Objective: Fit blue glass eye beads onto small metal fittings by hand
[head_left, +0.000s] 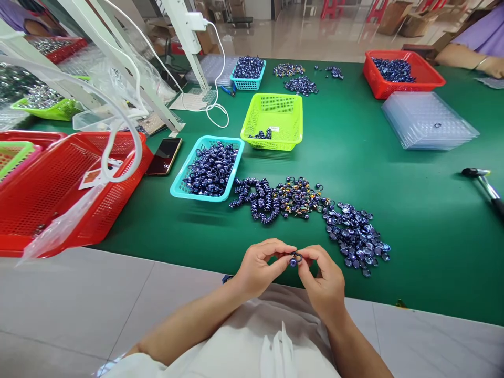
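My left hand (260, 265) and my right hand (323, 278) meet just above the near edge of the green table (413, 210). Between their pinched fingertips sits a small dark blue bead on a black ring (294, 258); both hands pinch it. Just beyond the hands lie a loose heap of flat blue beads (356, 236), a pile of small mixed parts with rings (299, 197) and strung blue beads (255, 197).
A teal basket of blue beads (210, 168), a lime basket (273, 121), a big red basket (59, 189) and a phone (164, 156) stand left and centre. Clear trays (427, 121), a red bin (401, 71), a hammer (484, 184) and another person's arm (468, 58) are right.
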`<state>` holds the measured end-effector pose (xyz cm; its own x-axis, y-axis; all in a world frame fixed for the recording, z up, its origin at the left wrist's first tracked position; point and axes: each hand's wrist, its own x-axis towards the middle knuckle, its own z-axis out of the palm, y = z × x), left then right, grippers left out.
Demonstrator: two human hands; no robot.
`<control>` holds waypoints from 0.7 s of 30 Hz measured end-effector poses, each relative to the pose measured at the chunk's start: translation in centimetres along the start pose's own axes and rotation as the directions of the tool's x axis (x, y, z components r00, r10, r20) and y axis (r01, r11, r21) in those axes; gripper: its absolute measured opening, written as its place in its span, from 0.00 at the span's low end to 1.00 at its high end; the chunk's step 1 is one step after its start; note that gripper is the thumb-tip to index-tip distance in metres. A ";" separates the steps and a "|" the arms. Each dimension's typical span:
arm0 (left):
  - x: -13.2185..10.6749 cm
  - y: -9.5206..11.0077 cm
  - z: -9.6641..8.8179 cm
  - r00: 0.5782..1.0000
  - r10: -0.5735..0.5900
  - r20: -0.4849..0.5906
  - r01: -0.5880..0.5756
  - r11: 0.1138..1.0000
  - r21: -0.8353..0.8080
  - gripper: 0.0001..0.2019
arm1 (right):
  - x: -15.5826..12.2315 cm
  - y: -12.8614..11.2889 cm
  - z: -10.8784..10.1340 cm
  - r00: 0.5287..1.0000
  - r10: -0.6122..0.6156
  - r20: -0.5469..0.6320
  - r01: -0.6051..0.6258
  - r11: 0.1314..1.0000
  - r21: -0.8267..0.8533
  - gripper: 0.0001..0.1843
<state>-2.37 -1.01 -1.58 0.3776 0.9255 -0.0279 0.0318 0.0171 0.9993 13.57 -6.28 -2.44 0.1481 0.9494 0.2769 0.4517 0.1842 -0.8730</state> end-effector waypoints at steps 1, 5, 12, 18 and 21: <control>0.0 0.0 0.1 1.000 0.013 0.002 -0.013 1.000 0.011 0.07 | 0.0 -0.1 0.0 1.000 0.025 0.001 -0.025 1.000 0.014 0.05; -0.1 0.2 0.1 0.996 0.087 0.020 -0.089 0.994 0.069 0.07 | -0.1 -0.1 0.1 0.998 0.058 0.013 -0.058 0.998 0.033 0.05; 0.1 0.2 0.1 0.982 0.184 0.046 -0.189 0.968 0.163 0.07 | 0.5 -0.4 0.5 0.993 0.116 0.003 -0.116 0.992 0.040 0.06; 0.3 0.1 0.4 0.991 0.075 0.108 -0.093 0.980 0.174 0.06 | 1.2 0.1 -1.7 0.986 0.011 0.169 -0.001 0.998 -0.057 0.06; 0.4 -0.5 0.7 0.995 -0.021 0.096 0.008 0.992 0.127 0.07 | 1.9 1.6 -4.3 0.972 -0.065 0.224 0.110 0.974 -0.197 0.07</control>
<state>-1.54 -0.93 -2.13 0.4643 0.8842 -0.0506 0.1522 -0.0234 0.9881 18.39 -5.31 -1.57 -0.0822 0.9683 0.2360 0.6298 0.2340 -0.7407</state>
